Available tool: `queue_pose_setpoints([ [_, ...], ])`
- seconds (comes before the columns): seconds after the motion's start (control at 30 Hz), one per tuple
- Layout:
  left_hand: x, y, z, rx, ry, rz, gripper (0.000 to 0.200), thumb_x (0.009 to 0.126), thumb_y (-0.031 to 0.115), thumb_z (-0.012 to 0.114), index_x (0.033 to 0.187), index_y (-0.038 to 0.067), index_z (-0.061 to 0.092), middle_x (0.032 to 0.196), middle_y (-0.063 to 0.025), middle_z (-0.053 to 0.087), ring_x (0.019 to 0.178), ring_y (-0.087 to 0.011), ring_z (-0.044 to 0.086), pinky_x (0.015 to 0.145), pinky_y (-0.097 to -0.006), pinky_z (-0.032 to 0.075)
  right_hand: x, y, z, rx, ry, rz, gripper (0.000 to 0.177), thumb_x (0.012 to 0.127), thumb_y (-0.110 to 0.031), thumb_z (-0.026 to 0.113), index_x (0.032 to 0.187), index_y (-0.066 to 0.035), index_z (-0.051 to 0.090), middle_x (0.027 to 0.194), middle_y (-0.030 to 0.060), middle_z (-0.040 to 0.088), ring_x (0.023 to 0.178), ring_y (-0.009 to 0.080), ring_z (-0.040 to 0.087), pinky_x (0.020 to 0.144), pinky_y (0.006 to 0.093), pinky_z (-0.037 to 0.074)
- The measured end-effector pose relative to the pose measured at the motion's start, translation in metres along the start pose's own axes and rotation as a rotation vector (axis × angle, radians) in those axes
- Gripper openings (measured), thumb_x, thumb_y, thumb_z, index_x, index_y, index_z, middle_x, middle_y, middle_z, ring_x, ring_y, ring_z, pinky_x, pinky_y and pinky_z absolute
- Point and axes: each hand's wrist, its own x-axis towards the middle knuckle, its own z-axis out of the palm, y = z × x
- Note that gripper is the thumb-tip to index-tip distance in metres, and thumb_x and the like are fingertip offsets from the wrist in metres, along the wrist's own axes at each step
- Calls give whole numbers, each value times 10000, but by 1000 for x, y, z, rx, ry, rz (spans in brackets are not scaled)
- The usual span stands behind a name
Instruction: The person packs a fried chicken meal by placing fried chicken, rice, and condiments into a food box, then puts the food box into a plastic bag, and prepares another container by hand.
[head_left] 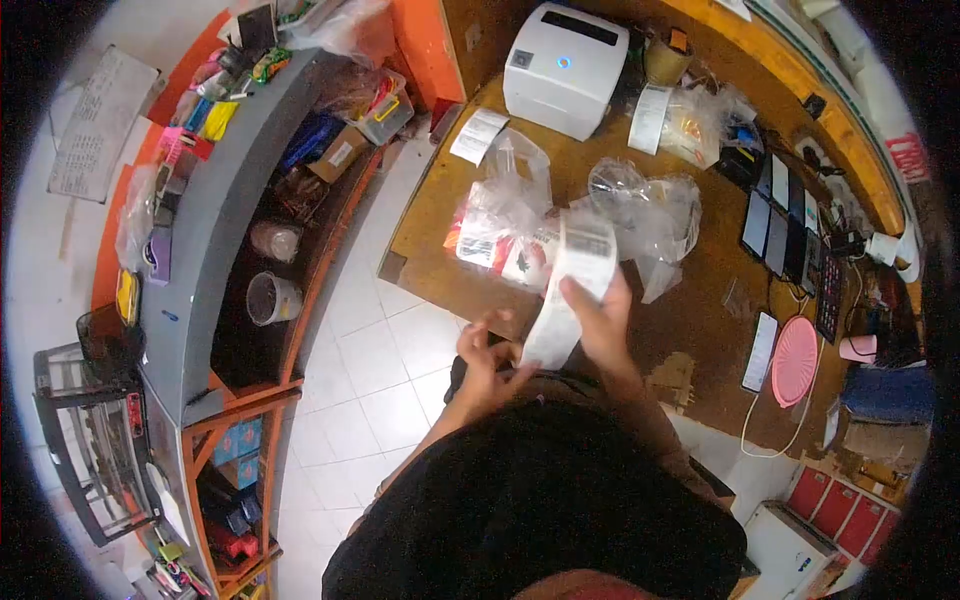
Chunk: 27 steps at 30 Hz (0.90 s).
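Observation:
A long white strip of printed shipping labels [571, 285] slants down in front of my body, with a barcode near its top. My right hand [606, 318] grips its right edge, thumb lying across the printed face. At the strip's lower end is my left hand [482, 362], its fingers apart and bent. One of its digits reaches the strip's bottom edge; whether it touches cannot be made out. Just beyond the strip lies a red and white package in clear plastic [490, 230], a label on it. To its right sits a clear plastic-wrapped bundle [650, 210].
A white label printer [567, 68] with a lit blue button stands at the table's back. Several phones [768, 225], a pink basket [795, 360] and a cable lie on the right. A grey-topped shelf [225, 190] stands left, across the tiled floor [375, 350].

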Motion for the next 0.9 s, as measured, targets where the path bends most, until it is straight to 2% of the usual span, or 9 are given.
queue_pose_setpoints([
  [0.13,3,-5,-20,-35,21,-42,863,664,-54,604,1206,120,-44,1093,-155,332,759,-182,506,666,-307,437,23,-7,-11,-249,-412,-97,390,715,-4,577,1075,17,428,954,66,541,876,107,501,763,246,399],
  [0.27,40,16,-68,-185,208,-141,757,735,-9,536,1227,87,-30,881,-112,478,763,-190,507,757,-342,396,36,-14,-11,-305,-752,94,496,697,-36,606,1136,29,383,995,77,508,945,127,463,807,256,370],
  [0.37,61,37,-81,127,-10,49,731,725,50,564,1246,88,54,780,-69,526,819,-183,498,893,-386,218,43,-5,-11,-396,-851,92,507,683,-44,617,1132,27,392,1007,94,509,956,129,460,809,262,370],
  [0.47,73,38,-68,611,-191,-24,718,715,64,584,1247,85,102,743,-49,533,797,-181,510,904,-400,177,52,-4,-11,-594,-994,81,542,657,-67,645,1134,13,399,999,84,520,911,118,482,782,257,385],
  [0.5,74,29,-65,618,-199,-47,718,699,24,593,1246,74,131,777,-70,527,787,-176,518,845,-386,285,56,-5,-14,-675,-1072,141,570,637,-85,667,1136,3,405,1000,72,525,874,109,498,761,252,395],
  [0.53,72,12,-60,617,-202,-39,718,699,24,593,1246,74,131,777,-70,527,787,-176,518,845,-386,285,64,-4,-21,-680,-1066,136,570,637,-85,667,1136,3,405,1000,72,525,874,109,498,761,252,395],
  [0.6,61,-30,-47,274,-32,-112,747,660,-67,573,1244,86,132,671,-94,516,657,-186,522,555,-275,408,88,6,-49,-1095,-1104,74,611,583,-102,698,1119,-6,419,915,85,550,802,142,532,698,271,422],
  [0.73,42,-67,-8,38,198,-73,779,711,-61,545,1251,54,-6,696,-83,487,603,-148,487,556,-262,408,115,29,-79,-1049,-640,-63,675,521,-134,732,1109,-3,428,821,95,579,761,176,550,659,284,433],
  [0.9,66,-70,-21,18,234,20,817,709,-89,521,1262,95,-51,849,-79,451,707,-125,490,662,-256,434,133,29,-75,-1256,-803,252,716,420,-309,786,973,46,503,840,157,580,740,227,559,643,296,437],
])
